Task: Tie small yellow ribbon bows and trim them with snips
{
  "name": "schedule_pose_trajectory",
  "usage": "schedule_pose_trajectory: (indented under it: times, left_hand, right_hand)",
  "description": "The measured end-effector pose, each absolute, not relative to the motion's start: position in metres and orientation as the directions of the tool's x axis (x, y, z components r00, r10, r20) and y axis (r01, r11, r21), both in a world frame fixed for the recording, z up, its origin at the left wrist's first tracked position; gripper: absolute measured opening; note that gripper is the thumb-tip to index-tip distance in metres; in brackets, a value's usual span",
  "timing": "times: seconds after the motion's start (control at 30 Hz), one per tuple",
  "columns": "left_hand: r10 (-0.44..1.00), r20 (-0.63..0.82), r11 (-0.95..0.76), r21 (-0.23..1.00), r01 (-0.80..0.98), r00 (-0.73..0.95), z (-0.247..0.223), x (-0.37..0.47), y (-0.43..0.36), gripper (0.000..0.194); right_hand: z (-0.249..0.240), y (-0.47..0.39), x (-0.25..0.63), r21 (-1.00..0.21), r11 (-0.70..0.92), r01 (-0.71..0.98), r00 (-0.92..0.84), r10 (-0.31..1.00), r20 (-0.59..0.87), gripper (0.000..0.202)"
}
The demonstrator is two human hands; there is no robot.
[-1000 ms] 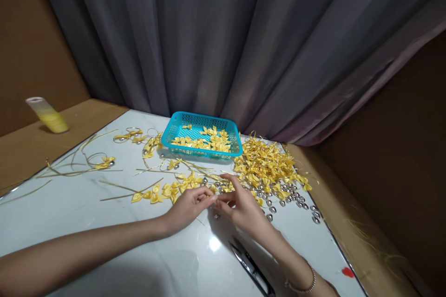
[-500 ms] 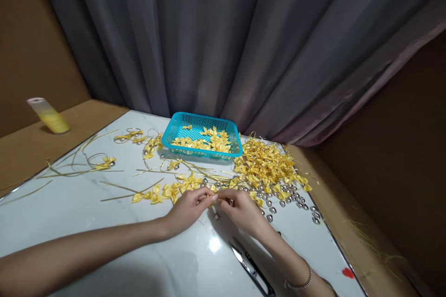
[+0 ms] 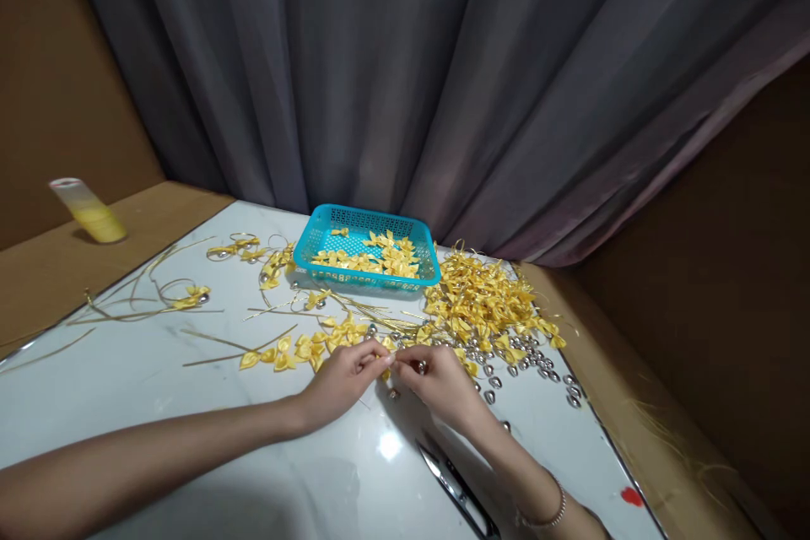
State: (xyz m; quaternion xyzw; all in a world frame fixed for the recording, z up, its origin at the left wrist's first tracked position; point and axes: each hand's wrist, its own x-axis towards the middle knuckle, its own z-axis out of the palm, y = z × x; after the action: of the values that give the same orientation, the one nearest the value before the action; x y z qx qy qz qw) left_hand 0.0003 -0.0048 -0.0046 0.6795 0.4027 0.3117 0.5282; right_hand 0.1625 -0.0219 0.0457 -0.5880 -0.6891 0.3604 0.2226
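My left hand (image 3: 351, 375) and my right hand (image 3: 440, 384) meet fingertip to fingertip over the white table. Both are closed in a pinch. A bit of yellow shows at the left fingertips, seemingly a small ribbon bow; what the right fingers grip is mostly hidden. Behind the left hand lies a row of yellow ribbon bows (image 3: 309, 349). Silver heart-shaped beads (image 3: 489, 396) are scattered beyond and beside the right hand. One small metal piece (image 3: 394, 394) rests just below the fingertips. Thread snips (image 3: 456, 489) with a black handle lie near the right forearm.
A blue plastic basket (image 3: 430, 274) holding yellow bows stands at the back. To its right is a heap of yellow bows with gold ties (image 3: 484, 295). Loose gold cords (image 3: 145, 308) lie at the left. A clear tube (image 3: 92, 211) with yellow contents stands beyond the table's left edge.
Both hands stay in the same place, with only a very slight shift of the right fingers and wrist. Nothing else has visibly moved.
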Motion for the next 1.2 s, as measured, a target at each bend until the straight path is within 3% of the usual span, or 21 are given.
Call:
schedule_pose_trajectory:
  times: [0.27,0.77,1.0,1.2]
  left_hand:
    - [0.865,-0.052,0.002,0.995,0.100,0.500,0.000,0.000,-0.005,0.030]
    - [0.869,-0.127,0.139,0.990,0.010,0.478,-0.003,0.002,-0.001,0.032]
    - [0.870,-0.147,0.141,0.989,0.049,0.470,0.000,0.003,-0.001,0.033]
    - [0.918,-0.020,-0.046,0.987,0.157,0.396,-0.001,0.002,-0.003,0.032]
  right_hand:
    - [0.040,-0.031,0.157,-0.630,0.271,0.727,-0.200,0.963,0.183,0.022]
    - [0.030,-0.033,0.158,-0.475,0.513,0.715,-0.336,0.848,0.410,0.027]
    - [0.032,-0.032,0.157,-0.528,0.482,0.700,-0.302,0.869,0.392,0.025]
    - [0.033,-0.030,0.158,-0.579,0.419,0.700,-0.282,0.906,0.315,0.026]
